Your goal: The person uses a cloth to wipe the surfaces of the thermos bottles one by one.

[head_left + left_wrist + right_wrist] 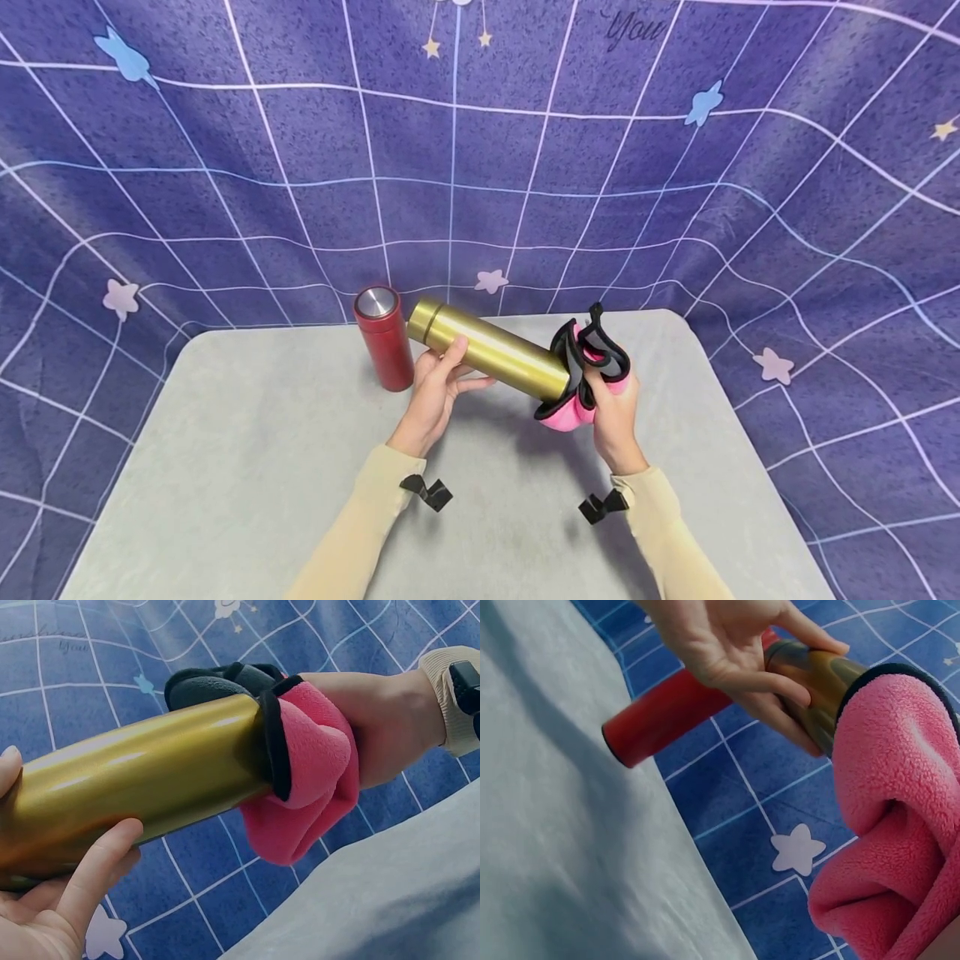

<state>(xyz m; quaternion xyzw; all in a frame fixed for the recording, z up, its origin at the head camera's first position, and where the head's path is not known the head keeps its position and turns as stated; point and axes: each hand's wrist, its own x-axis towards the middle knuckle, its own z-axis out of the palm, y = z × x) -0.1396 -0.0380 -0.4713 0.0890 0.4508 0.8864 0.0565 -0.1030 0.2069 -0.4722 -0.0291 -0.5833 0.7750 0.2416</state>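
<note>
A gold thermos flask (498, 350) is held tilted above the table, its capped end toward the left and its base toward the right. My left hand (433, 393) grips it near the capped end, thumb on top and fingers beneath. In my right hand (617, 417) is a bunched cleaning cloth (315, 750), pink and fleecy on one side, grey on the other, with black edging. The cloth wraps against the flask's base end and hides it. Folds of cloth cover part of the right fingers. Just left of the gold flask stands a red thermos flask (390, 354) with a steel-topped lid.
The pale grey table (247, 467) lies under both arms. Behind it and at its sides hangs a purple-blue curtain (480, 208) with grid lines and stars. The red flask stands upright near the table's back edge, close to the gold flask's cap.
</note>
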